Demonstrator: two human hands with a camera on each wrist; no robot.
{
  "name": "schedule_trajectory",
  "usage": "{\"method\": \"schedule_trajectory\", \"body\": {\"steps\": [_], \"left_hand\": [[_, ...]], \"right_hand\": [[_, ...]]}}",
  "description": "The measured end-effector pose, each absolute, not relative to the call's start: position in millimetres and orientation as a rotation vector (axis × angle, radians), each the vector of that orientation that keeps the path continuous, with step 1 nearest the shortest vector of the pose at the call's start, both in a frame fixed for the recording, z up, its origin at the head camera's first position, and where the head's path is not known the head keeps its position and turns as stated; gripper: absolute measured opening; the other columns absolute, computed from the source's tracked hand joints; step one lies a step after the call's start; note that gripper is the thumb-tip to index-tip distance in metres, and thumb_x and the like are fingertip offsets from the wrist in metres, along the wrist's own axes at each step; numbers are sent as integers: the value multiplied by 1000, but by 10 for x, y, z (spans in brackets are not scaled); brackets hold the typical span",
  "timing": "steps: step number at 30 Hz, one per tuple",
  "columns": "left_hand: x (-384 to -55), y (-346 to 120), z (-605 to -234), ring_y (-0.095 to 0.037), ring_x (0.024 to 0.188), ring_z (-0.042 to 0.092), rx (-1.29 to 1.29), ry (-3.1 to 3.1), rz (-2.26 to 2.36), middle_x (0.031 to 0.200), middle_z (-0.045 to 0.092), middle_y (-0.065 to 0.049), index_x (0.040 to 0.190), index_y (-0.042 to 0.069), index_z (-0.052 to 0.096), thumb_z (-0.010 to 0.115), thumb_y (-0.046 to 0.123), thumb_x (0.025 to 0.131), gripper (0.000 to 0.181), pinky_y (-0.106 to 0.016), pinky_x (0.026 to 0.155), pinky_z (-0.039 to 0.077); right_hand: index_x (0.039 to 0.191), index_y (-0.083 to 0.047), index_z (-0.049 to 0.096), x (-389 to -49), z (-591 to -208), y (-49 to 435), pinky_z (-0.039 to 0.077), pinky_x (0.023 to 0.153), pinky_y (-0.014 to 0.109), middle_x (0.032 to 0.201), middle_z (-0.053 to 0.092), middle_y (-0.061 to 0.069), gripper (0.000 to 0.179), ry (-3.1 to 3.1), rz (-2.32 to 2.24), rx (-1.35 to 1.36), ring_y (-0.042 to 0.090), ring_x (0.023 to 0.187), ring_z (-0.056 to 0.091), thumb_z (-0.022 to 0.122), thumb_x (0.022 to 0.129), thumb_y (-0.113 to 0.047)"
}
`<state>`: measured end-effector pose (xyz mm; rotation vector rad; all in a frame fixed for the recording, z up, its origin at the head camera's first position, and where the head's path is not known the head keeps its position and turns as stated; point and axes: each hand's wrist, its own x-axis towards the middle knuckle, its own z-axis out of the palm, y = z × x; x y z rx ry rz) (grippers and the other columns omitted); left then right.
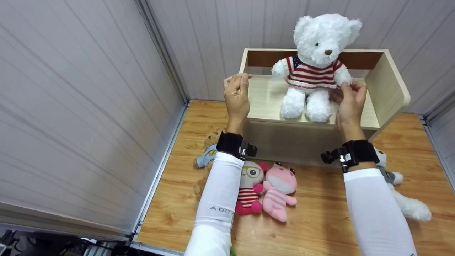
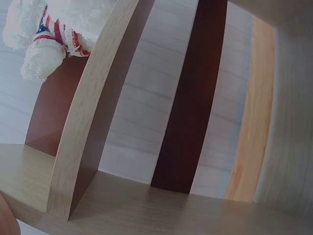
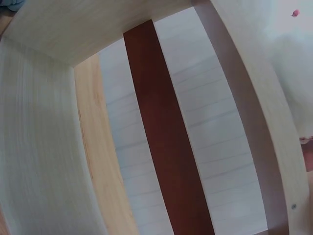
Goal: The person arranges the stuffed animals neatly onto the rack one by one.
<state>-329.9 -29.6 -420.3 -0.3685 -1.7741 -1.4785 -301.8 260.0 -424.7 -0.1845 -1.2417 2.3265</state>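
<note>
A white teddy bear (image 1: 312,67) in a red-and-white striped sweater sits upright on the top of a pale wooden shelf unit (image 1: 266,96). At the bear's side, my right hand (image 1: 352,101) pinches its paw between thumb and fingers; some fingertips are hidden behind the bear. My left hand (image 1: 237,94) has its fingers curled at the front of the unit's left side panel (image 1: 244,61), gripping that edge, which the hand mostly covers. In the left wrist view, only a bit of this hand (image 2: 7,220) shows, beside the panel's edge.
On the wooden floor before the unit lie a pink frog-like plush (image 1: 279,192), a plush with yellow glasses (image 1: 251,174) and a brown bear in blue (image 1: 209,154). Another white plush (image 1: 414,206) lies right, partly behind my arm. Panelled walls (image 1: 89,89) stand around.
</note>
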Motion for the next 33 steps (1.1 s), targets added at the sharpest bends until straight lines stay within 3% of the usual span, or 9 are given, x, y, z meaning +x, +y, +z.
{"method": "schedule_trajectory", "body": {"steps": [9, 16, 22, 28, 33], "left_hand": [[-3319, -307, -4180, -17, 109, 55, -367, -1776, -1471, 101, 76, -6, 98, 4, 77, 57, 13, 105, 23, -28, 103, 38], [-3293, -290, -4201, -18, 110, 56, -371, -1772, -1491, 105, 76, -8, 102, 1, 75, 56, 11, 104, 22, -28, 104, 36], [-3279, -274, -4211, -18, 112, 56, -388, -1777, -1499, 108, 76, -9, 104, -1, 75, 55, 10, 105, 22, -28, 106, 35], [-3265, -275, -4223, -17, 112, 55, -373, -1781, -1521, 110, 76, -9, 106, 0, 75, 54, 9, 105, 22, -27, 106, 34], [-3268, -305, -4216, -18, 113, 56, -376, -1786, -1490, 109, 76, -9, 105, 0, 75, 54, 9, 105, 23, -28, 107, 34]], "right_hand": [[108, -7, 50, -2703, -4225, 2640, 54, 82, 21, 106, 49, 7, 15, -1578, 2261, -183, 18, 92, 59, 60, 99, -2], [106, -14, 57, -2480, -4297, 2699, 49, 83, 16, 104, 56, -4, 7, -2161, 1925, -120, 8, 95, 56, 62, 101, -15], [105, -14, 62, -2328, -4423, 2647, 47, 82, 17, 96, 59, -11, 8, -2205, 1672, -205, 4, 90, 59, 60, 102, -21], [105, 1, 64, -2183, -4457, 2533, 44, 82, 19, 91, 59, -12, 18, -2095, 1599, -229, 4, 86, 58, 57, 102, -15], [95, -1, 66, -2027, -4501, 2407, 47, 82, 20, 93, 67, -2, 11, -1852, 1733, -114, 11, 88, 63, 57, 100, -3]]}}
